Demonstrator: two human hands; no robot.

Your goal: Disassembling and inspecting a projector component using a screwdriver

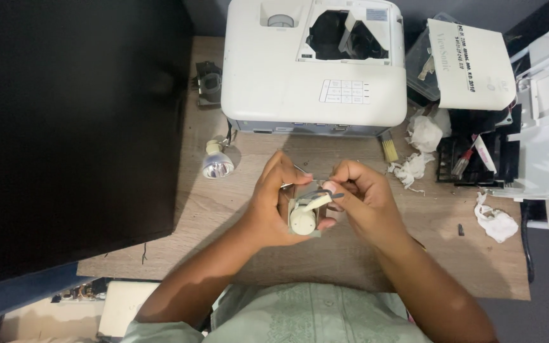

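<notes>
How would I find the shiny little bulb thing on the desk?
Start at the big white projector at the back of the wooden desk. Look just below its left front corner, left of the person's left hand: the loose bulb lies there alone. Unlike the crumpled white tissues nearby, it is a round, mirror-bright reflector cup with a pale base.

Lamp module [304, 218] mostly hidden by left hand [273, 206] & right hand [357, 194]; small part at fingertips too blurred to ID.

white printed label sheet [471, 63] | upper right, on black tray | small grey label [377, 14] | projector top
</notes>
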